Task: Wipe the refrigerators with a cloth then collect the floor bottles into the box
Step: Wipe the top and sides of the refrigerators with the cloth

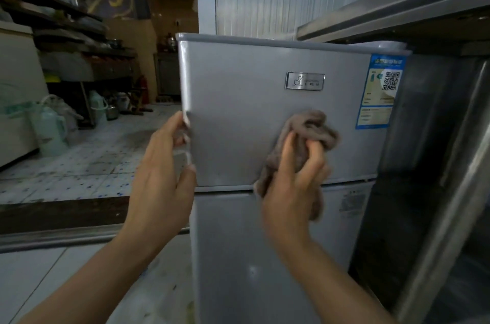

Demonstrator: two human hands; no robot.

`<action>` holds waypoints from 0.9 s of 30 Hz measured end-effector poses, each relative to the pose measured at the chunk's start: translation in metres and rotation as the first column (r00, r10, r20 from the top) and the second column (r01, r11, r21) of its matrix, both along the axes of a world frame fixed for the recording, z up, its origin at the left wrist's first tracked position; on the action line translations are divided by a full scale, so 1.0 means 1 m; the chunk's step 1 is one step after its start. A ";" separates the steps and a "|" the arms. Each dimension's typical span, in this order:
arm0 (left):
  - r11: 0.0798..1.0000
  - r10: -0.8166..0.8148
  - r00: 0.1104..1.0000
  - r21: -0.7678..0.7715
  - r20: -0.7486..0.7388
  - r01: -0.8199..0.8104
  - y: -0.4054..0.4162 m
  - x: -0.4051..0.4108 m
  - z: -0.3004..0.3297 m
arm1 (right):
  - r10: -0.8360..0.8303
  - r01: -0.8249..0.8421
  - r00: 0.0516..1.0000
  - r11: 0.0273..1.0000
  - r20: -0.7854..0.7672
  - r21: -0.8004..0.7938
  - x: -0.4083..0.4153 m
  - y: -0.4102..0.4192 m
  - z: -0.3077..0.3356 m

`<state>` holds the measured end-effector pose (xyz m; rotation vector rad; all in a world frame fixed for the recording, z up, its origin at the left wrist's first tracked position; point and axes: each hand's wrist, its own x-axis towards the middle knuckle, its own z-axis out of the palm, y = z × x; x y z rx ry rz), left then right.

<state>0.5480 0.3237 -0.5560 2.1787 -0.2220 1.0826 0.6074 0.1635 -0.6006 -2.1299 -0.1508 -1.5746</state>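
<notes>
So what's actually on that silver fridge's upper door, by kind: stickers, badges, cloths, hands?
Blue-bordered paper sticker with QR code: 1
Shiny metal brand badge: 1
Crumpled brownish-grey cloth: 1, gripped by the right hand
Hands: 2, with the left hand holding the door's left edge
Total: 5

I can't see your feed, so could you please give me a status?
Left hand gripping fridge door edge. Right hand holds cloth on door. Nothing in the way.

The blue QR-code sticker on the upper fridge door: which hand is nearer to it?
Right. The right hand, gripping the cloth, is just below-left of the blue sticker. The left hand grips the door's opposite left edge.
</notes>
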 end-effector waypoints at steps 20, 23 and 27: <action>0.977 -0.180 0.950 -0.155 -0.255 0.143 0.042 -0.018 -0.018 | 0.062 -0.063 0.998 0.926 -0.015 -0.371 -0.022 0.049 -0.036; 0.979 -0.156 0.961 -0.166 -0.228 0.119 0.049 -0.022 -0.016 | 0.159 -0.134 0.987 0.796 -0.009 -0.591 -0.027 0.069 -0.038; 0.975 -0.109 0.975 -0.211 -0.192 0.067 0.056 -0.026 -0.010 | 0.198 -0.130 0.980 0.644 0.000 -0.754 -0.018 0.062 -0.008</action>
